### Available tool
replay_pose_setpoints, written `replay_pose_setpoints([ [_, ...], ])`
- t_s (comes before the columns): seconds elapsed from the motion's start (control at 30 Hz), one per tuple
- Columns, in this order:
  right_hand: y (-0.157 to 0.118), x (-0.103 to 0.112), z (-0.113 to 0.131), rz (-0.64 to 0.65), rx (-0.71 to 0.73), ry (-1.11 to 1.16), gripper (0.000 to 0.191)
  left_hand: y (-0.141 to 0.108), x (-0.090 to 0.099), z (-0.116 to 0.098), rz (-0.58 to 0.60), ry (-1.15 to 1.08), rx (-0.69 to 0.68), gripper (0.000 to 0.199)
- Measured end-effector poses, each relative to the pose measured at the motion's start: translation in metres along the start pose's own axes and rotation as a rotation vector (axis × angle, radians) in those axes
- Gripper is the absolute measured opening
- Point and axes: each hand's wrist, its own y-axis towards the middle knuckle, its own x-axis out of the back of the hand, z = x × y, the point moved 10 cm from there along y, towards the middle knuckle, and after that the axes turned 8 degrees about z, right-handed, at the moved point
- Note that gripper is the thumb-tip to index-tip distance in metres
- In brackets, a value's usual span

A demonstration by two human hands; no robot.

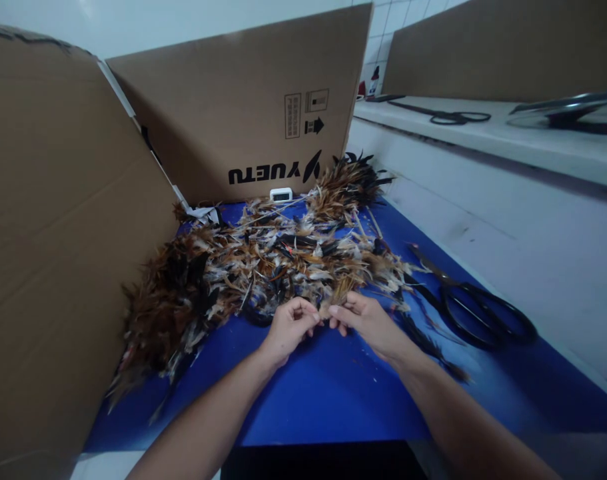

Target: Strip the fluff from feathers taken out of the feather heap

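Close together over the near edge of the feather pile, both my hands are closed in a pinch. My right hand grips a small light-brown feather with thumb and fingers. From the other side, my left hand pinches the lower end of the same feather, its fingertips almost meeting those of the right. Exactly where the fingers press is partly hidden. Behind them spreads a heap of loose brown, black and white feathers on the blue tabletop.
Large black-handled scissors lie to the right. Denser feather bunches stand at the left and back right. A small white digital display sits by the cardboard panel. Another pair of scissors rests on the ledge.
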Motion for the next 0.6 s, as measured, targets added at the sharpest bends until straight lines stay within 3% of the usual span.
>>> replay_pose_setpoints([
  [0.3, -0.001, -0.002, 0.004, -0.016, 0.021, -0.014, 0.014, 0.0, -0.005, -0.001, 0.039, 0.075, 0.017, 0.02],
  [0.6, -0.002, 0.006, 0.002, -0.065, -0.002, -0.007, 0.027, 0.001, 0.005, 0.005, -0.045, 0.016, 0.029, 0.018],
])
